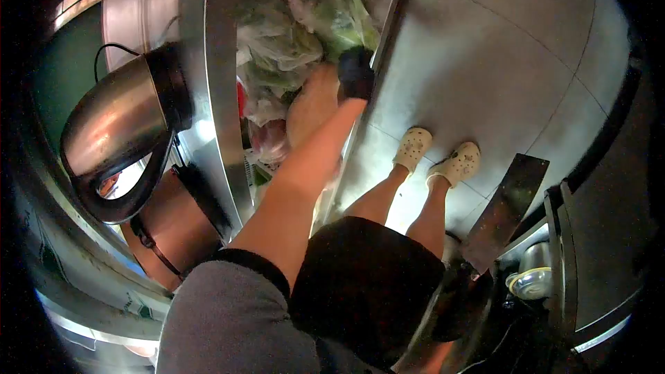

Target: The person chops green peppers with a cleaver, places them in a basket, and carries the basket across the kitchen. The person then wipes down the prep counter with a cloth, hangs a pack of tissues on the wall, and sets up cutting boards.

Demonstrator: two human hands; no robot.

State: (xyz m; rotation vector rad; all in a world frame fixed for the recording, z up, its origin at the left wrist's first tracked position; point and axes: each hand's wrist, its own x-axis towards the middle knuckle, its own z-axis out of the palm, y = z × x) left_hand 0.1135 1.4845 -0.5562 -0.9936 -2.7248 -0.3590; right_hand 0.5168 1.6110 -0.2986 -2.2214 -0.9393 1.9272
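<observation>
Dark blade (506, 208), apparently gripped in the right hand (460, 301), angle clear of 2 legs (377, 198) while reaching with the left hand (356, 73), finger spread impossible to tell, beside bagged greens (346, 21) inside the open drawer (385, 40), wrist straight, snagging no loose plastic.
</observation>
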